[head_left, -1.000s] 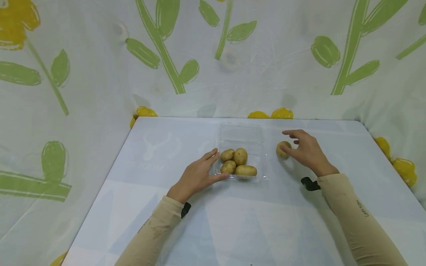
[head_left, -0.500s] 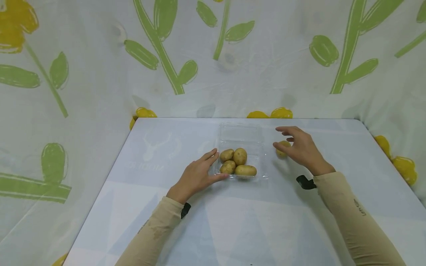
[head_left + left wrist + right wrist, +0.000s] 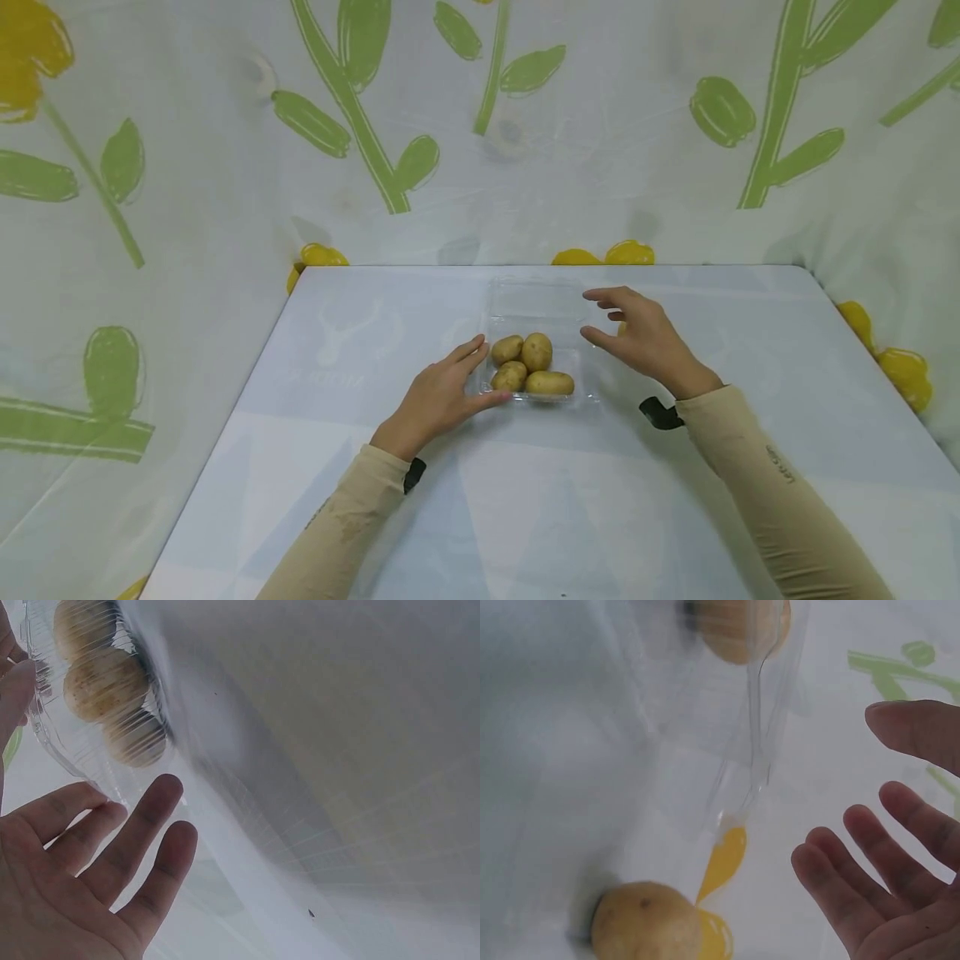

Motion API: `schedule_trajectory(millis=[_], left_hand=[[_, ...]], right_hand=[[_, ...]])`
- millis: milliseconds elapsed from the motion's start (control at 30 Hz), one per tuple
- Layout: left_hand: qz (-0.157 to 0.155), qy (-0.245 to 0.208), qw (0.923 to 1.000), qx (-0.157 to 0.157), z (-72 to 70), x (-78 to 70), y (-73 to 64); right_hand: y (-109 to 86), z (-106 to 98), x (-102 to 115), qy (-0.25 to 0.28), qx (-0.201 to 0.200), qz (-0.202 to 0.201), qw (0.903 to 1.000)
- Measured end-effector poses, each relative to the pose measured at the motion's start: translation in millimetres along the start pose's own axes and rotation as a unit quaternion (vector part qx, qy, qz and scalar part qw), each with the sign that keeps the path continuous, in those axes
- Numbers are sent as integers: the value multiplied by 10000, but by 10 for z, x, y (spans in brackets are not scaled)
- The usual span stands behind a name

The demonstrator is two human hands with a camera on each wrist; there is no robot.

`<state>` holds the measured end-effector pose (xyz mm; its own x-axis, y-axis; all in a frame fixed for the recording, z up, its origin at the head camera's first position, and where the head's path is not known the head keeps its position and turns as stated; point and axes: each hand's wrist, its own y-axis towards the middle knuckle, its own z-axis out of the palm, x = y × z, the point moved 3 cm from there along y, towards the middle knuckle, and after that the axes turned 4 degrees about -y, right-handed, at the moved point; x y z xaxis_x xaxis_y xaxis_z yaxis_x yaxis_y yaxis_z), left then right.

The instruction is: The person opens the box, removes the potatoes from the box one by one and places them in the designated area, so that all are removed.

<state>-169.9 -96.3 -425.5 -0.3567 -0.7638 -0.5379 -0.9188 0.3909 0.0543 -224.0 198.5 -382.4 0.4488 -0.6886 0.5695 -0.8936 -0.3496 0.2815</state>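
On tabletop (image 3: 495, 508), toward far side: 1 clear plastic box (image 3: 567, 360), open, with hinged lid (image 3: 534, 298) laid back toward far edge. Inside box: 4 potatoes (image 3: 536, 352), clustered, 2 at far side and 2 at near side. Near-right one longer than the rest, lying lengthwise left to right along near wall.

At left side of box: left hand (image 3: 437, 398). Grip wide open, nothing clasped. Thumb out along near wall, fingers nearly straight at left wall. In left wrist view: 2 fingertips right at box edge, other 2 free of it.

Right of box: right hand (image 3: 651, 340), held above tabletop. Grip well open, thumb and fingers apart, fingers slightly bent, no hold on anything. Thumb tip near right edge of box.

Behind right hand: 1 loose potato (image 3: 646, 922), nearly all hidden in head view. Clear in right wrist view: on tabletop, outside box, to its right, apart from fingers.

On both forearms: beige sleeves (image 3: 772, 483), black strap (image 3: 662, 413) at right wrist. At far, left and right sides of tabletop: pale cloth (image 3: 570, 183) with green leaves and yellow flowers.
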Motion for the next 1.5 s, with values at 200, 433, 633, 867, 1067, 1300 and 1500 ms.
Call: schedule_trajectory(millis=[200, 433, 633, 867, 1067, 1300, 1500], left_hand=[[16, 16, 10000, -29, -9, -3, 5], [-2, 12, 10000, -23, 4, 0, 10], [-1, 36, 10000, -31, -3, -4, 10], [16, 42, 10000, -6, -10, -11, 8], [31, 14, 10000, 14, 0, -4, 10], [58, 7, 10000, -13, 3, 6, 2], [56, 25, 10000, -24, 12, 16, 2]], right_hand=[[31, 125, 136, 161, 147, -425, 9989], [75, 286, 211, 279, 331, -534, 9976], [92, 352, 244, 202, 611, -483, 9968], [99, 405, 237, 181, 913, -370, 9950], [106, 487, 234, -43, 1371, -368, 9899], [121, 580, 261, -312, 1451, -238, 9886], [133, 614, 282, -553, 1524, 133, 9867]])
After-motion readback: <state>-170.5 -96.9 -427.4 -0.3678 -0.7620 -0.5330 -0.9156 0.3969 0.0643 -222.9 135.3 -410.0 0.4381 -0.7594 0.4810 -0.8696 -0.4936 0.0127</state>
